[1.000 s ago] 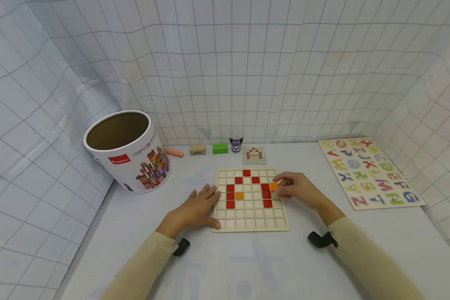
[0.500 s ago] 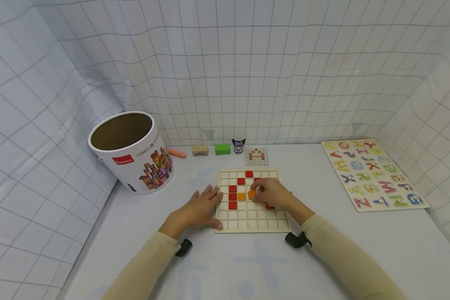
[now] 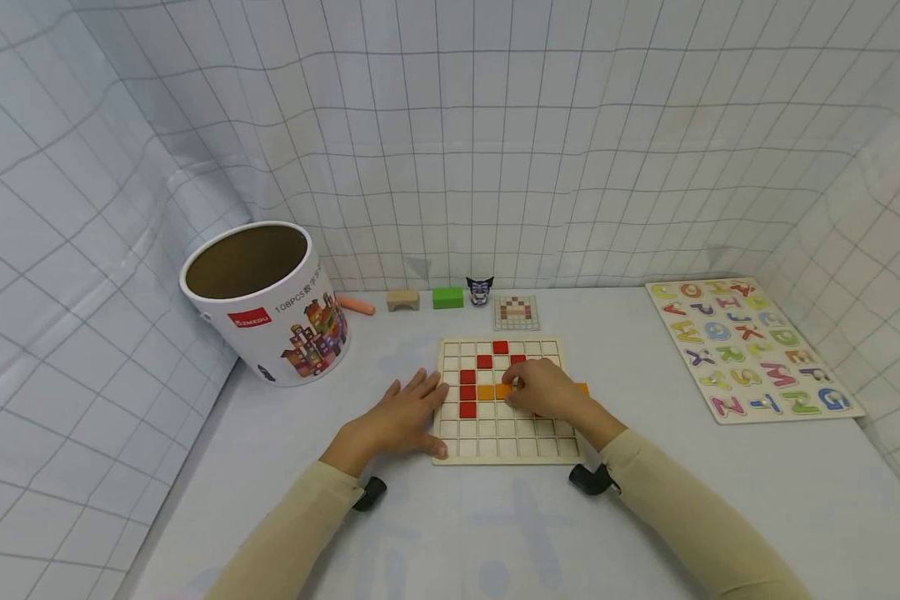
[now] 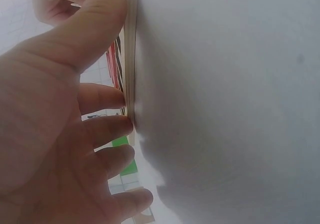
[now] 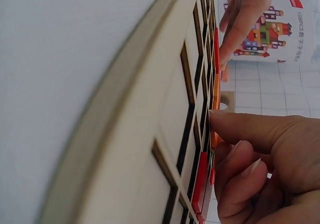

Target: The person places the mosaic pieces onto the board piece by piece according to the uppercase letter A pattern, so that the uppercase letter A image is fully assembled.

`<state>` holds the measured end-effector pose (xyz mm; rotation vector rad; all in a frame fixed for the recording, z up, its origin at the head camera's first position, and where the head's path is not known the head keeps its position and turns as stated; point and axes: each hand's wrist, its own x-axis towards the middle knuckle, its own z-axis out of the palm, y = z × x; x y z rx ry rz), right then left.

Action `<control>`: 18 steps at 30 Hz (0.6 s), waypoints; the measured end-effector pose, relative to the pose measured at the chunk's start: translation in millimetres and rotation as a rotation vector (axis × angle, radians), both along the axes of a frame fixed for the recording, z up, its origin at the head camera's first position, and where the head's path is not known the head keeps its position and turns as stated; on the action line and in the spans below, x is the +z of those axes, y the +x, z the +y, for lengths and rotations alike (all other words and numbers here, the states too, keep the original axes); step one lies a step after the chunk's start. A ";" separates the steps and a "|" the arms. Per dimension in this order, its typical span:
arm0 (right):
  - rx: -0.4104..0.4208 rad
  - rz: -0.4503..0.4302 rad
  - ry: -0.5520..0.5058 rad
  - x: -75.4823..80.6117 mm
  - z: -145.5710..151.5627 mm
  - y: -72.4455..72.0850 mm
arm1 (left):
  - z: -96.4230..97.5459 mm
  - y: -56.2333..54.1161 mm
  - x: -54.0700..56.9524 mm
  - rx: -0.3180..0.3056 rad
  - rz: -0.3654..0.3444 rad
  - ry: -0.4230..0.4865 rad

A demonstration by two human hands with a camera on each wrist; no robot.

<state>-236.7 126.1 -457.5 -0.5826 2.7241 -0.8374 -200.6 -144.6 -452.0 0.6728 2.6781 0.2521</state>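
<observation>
A wooden grid board lies on the table, with several red tiles set in its cells. My left hand rests spread at the board's left edge; in the left wrist view its thumb and fingertips touch the board's side. My right hand is over the middle of the board and pinches an orange tile low at a cell. Directly left of that tile sits another orange tile. Some red tiles on the right are hidden under this hand. Past the hand, an orange piece shows at the board's right edge.
Behind the board lie a small pattern card, a dark-eared figurine, a green block, a wooden arch block and an orange stick. A large bucket stands left, an alphabet board right.
My right hand has carried the orange tile from the board's right edge leftward to the cell beside the other orange tile, then lowered it there. My left hand has stayed put.
</observation>
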 end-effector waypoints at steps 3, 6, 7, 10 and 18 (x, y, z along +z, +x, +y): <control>0.016 0.001 -0.012 0.3 2.7 0.3 | 0.0 0.9 -0.9 0.003 -0.001 0.003; 0.029 0.004 -0.056 4.2 15.0 -1.4 | -0.1 1.7 -2.1 0.006 -0.004 0.006; 0.028 -0.001 -0.081 6.7 22.2 -2.3 | -0.2 2.0 -2.4 0.007 -0.007 0.010; 0.005 -0.037 -0.159 15.2 53.1 -5.0 | -0.4 2.7 -2.6 0.007 -0.016 0.015; -0.052 -0.124 -0.160 3.6 127.9 -7.2 | -1.7 3.1 1.1 0.007 0.004 0.020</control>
